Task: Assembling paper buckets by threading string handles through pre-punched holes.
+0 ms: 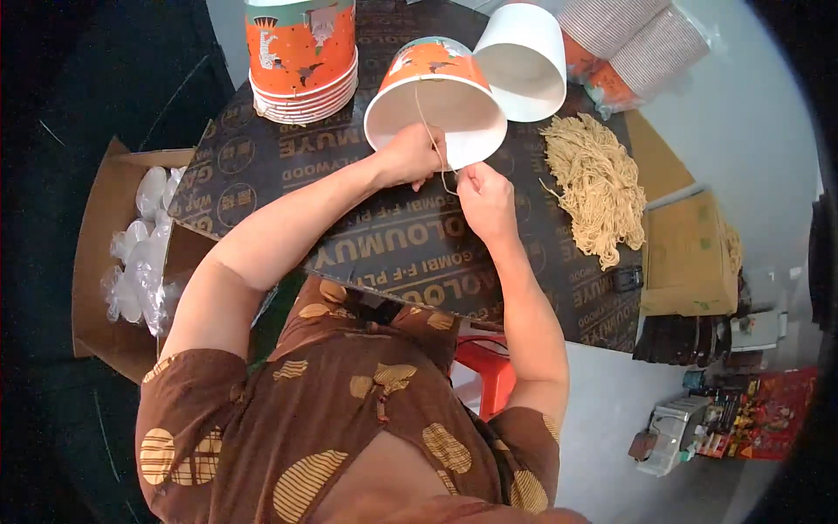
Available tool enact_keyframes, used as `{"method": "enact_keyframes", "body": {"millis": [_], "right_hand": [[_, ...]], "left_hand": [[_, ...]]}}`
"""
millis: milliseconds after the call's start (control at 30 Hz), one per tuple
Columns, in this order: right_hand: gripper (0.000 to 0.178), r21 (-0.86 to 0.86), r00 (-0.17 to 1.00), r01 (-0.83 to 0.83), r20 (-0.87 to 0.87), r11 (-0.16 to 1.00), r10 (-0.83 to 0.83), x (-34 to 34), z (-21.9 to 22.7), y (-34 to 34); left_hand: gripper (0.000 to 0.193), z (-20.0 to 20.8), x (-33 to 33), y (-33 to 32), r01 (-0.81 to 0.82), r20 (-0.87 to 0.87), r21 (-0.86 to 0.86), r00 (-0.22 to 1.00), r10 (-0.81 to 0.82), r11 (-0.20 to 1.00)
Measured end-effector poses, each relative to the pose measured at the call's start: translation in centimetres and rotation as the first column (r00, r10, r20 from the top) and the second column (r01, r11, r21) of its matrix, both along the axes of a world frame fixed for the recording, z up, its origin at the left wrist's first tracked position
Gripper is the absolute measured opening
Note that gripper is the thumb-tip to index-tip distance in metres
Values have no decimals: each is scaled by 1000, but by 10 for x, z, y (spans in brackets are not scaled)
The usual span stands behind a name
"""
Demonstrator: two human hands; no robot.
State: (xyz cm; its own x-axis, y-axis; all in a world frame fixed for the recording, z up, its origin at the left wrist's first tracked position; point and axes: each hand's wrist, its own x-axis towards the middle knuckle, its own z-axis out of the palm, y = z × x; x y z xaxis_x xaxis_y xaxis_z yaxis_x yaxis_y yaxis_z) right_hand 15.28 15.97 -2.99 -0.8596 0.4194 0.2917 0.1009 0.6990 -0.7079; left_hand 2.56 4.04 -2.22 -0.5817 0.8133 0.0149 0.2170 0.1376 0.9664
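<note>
An orange printed paper bucket lies tipped on the dark printed board table, its white open mouth facing me. A thin beige string hangs from the upper rim across the mouth, down to my hands at the lower rim. My left hand is closed at the front of the mouth, with the string between its fingers. Just right of it, my right hand pinches the string by the lower rim. The fingertips partly hide the string's end. Behind to the right lies a plain white bucket, also tipped toward me.
A stack of orange buckets stands at the back left. Bagged nested buckets lie back right, and a heap of beige strings rests on the table's right side. Cardboard boxes flank the table; the left carton holds clear-wrapped items.
</note>
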Motion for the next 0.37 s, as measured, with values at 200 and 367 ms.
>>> {"method": "enact_keyframes", "body": {"millis": [200, 367], "right_hand": [[12, 125, 995, -99, -14, 987, 101, 4, 6, -5], [13, 163, 972, -234, 25, 958, 233, 6, 8, -2]], "left_hand": [[15, -23, -7, 8, -154, -414, 105, 892, 184, 983], [10, -20, -2, 14, -217, -526, 2, 830, 186, 976]]}}
